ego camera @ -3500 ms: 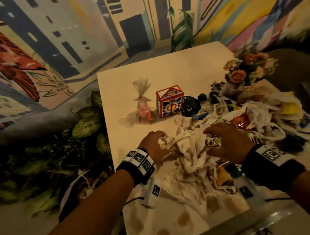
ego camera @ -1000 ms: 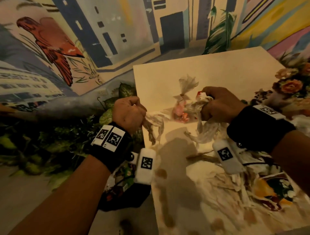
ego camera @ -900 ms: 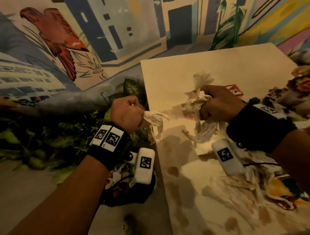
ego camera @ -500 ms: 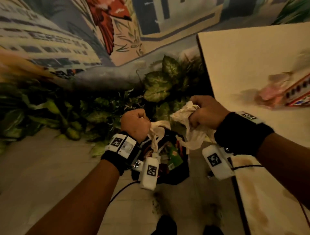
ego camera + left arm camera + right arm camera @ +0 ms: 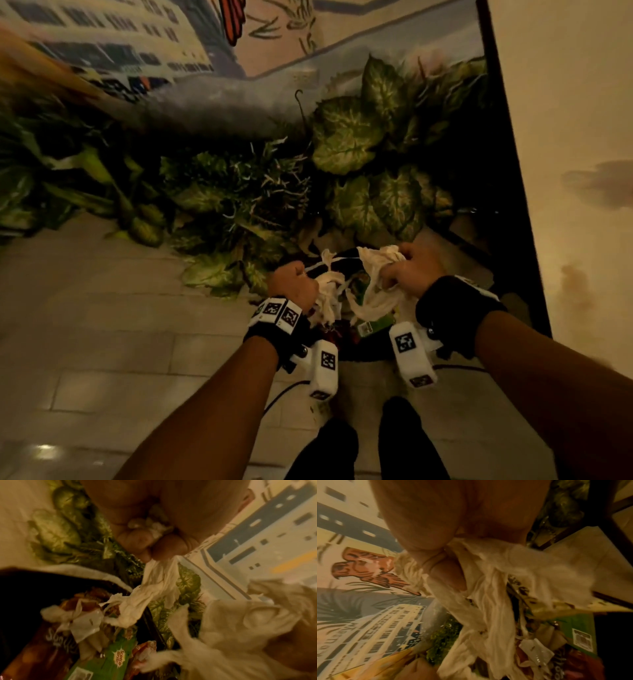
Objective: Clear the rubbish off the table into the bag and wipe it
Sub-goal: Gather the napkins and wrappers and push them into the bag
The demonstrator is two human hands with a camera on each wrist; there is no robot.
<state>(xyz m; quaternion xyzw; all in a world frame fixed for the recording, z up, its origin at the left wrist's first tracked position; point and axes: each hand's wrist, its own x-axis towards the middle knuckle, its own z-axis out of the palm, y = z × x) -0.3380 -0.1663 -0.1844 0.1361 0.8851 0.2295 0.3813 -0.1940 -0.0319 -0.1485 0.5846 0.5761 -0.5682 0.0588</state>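
- Head view: both hands are held over the black bag (image 5: 363, 353) on the floor, beside the edge of the tabletop (image 5: 565, 137). The left hand (image 5: 294, 284) is fisted around a wad of crumpled tissue (image 5: 327, 298); the right hand (image 5: 414, 270) is clenched on a larger bunch of tissue (image 5: 373, 291) that hangs down toward the bag's mouth. A thin strand of tissue stretches between the two hands. Leafy plants (image 5: 346, 137) stand just behind the bag, with a painted wall above them.
- Left wrist view: the fingers (image 5: 164, 547) are curled tight on the tissue (image 5: 154, 588), which trails down to the bag (image 5: 25, 595). Inside lie a green packet (image 5: 113, 660), a brown wrapper and scraps of paper.
- Right wrist view: the thumb (image 5: 447, 574) and palm clamp the tissue bunch (image 5: 484, 601), its tails dangling over the rubbish in the bag (image 5: 614, 635); the green packet (image 5: 570, 628) shows there too.
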